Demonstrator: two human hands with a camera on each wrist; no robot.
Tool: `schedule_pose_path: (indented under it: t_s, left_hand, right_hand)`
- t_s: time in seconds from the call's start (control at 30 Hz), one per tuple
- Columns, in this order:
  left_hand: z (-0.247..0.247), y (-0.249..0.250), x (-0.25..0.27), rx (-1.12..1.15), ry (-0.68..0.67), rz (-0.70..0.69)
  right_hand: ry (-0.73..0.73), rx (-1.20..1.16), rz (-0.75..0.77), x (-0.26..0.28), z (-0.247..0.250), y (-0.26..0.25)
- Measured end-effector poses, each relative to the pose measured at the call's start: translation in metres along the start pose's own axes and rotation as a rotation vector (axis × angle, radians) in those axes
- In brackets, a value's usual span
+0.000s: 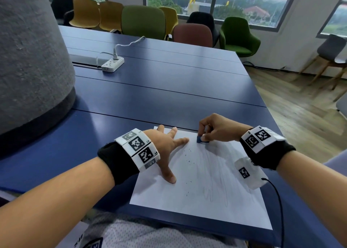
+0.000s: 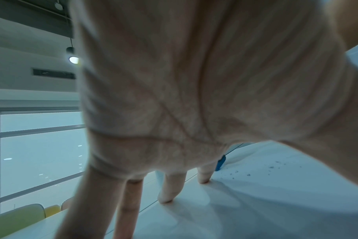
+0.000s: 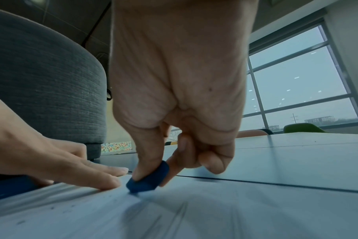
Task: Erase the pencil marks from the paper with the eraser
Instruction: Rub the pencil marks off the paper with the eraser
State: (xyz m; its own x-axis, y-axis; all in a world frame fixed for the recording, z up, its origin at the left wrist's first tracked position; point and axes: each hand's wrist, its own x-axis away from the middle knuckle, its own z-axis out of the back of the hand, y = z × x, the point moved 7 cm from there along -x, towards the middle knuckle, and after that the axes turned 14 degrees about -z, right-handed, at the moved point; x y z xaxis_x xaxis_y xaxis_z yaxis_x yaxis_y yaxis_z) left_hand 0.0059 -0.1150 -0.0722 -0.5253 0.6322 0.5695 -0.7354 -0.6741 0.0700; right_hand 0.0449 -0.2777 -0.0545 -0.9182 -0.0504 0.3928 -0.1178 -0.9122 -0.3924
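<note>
Head view: right hand (image 1: 216, 129) pinches a small blue eraser (image 1: 201, 140) between thumb and forefinger, its lower edge down on the white paper (image 1: 187, 201) at the sheet's far edge. Left hand (image 1: 167, 146) lies flat, fingers splayed, just beside the eraser, pinning the sheet to the blue table (image 1: 150, 90). Faint grey pencil marks (image 1: 212, 174) run from below the eraser back toward the right wrist; dark crumbs (image 1: 188, 161) lie between the hands. Left wrist view: straight fingertips (image 2: 164, 199) press smooth paper. Right wrist view: eraser rounded, matte, tilted on one corner. Judgement: short strokes away from the pinning hand, moderate pressure, or the thin sheet buckles.
</note>
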Motion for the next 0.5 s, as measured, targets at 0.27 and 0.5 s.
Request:
schedule_pose_path:
  t_s: [0.27, 0.5]
  left_hand:
    - [0.001, 0.000, 0.000, -0.015, 0.005, 0.001]
    - [0.000, -0.001, -0.001, -0.007, -0.003, 0.007]
  right_hand:
    - [0.006, 0.013, 0.005, 0.004, -0.003, -0.001]
    - [0.040, 0.017, -0.015, 0.005, -0.002, -0.001]
